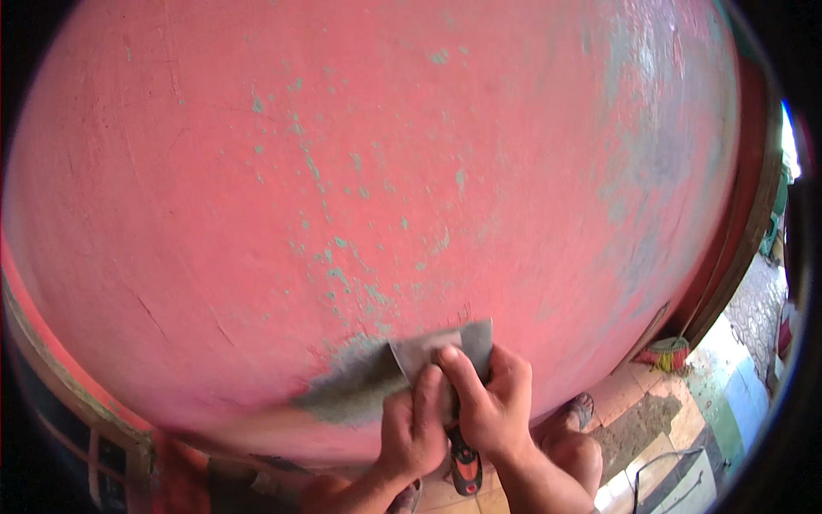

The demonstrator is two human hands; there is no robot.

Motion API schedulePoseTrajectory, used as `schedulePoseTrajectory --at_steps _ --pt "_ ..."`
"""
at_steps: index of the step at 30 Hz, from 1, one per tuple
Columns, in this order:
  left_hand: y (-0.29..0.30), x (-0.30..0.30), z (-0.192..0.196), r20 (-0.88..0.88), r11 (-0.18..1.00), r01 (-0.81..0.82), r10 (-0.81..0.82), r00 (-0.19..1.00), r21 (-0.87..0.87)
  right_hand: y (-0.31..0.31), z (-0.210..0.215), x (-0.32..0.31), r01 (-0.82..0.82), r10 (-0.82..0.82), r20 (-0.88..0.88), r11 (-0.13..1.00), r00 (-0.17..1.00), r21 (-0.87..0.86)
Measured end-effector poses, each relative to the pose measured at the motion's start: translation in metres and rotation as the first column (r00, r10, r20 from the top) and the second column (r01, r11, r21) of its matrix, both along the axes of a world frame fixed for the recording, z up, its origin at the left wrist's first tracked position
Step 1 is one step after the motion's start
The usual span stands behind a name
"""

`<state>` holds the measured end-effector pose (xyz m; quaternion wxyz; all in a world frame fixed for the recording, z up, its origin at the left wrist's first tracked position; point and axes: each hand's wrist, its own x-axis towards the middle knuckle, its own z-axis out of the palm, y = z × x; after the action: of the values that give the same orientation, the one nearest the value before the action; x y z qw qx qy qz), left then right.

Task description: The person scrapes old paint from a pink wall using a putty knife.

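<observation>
Hands: two, low centre of the frame; the left hand (pixel 413 424) lies over the tool with fingers pressing toward the blade, the right hand (pixel 490 401) is wrapped closed round the handle with its forefinger stretched along the blade, so both add push against the wall
Scraper: one, a wide flat metal scraper (pixel 445 349) with a black and orange handle (pixel 465 467) pointing down between the wrists; blade laid nearly flat on the wall, just above the hands
Bared patch: one grey patch (pixel 355 381) left of the blade, touching it, where the red coat is gone
Wall: one red painted wall (pixel 342 154) filling most of the frame, flecked with many small green chips in the centre, duller and greyer at upper right
Feet: one sandalled foot (pixel 580 409) on the tiled floor (pixel 638 390), lower right
Basket: one small striped basket (pixel 667 352) at the wall's foot, right of the hands and well apart
</observation>
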<state>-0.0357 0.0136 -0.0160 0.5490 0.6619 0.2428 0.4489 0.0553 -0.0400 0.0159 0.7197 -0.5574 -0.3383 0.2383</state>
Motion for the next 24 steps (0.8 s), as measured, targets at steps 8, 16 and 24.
schedulePoseTrajectory --at_steps 8,16,24 --pt "0.033 -0.02 -0.017 0.065 0.908 -0.089 0.068 0.996 0.408 -0.015 -0.006 0.036 0.27 -0.206 -0.22 0.907 0.954 0.323" --pt "0.036 -0.034 0.018 0.276 0.153 -0.419 0.547 0.79 0.895 -0.06 -0.029 0.132 0.526 -0.504 -0.16 0.777 0.849 0.346" --pt "0.052 0.007 -0.013 0.028 -0.108 0.089 0.775 0.631 0.99 -0.104 -0.104 0.145 0.608 -0.564 -0.248 0.777 0.788 0.163"
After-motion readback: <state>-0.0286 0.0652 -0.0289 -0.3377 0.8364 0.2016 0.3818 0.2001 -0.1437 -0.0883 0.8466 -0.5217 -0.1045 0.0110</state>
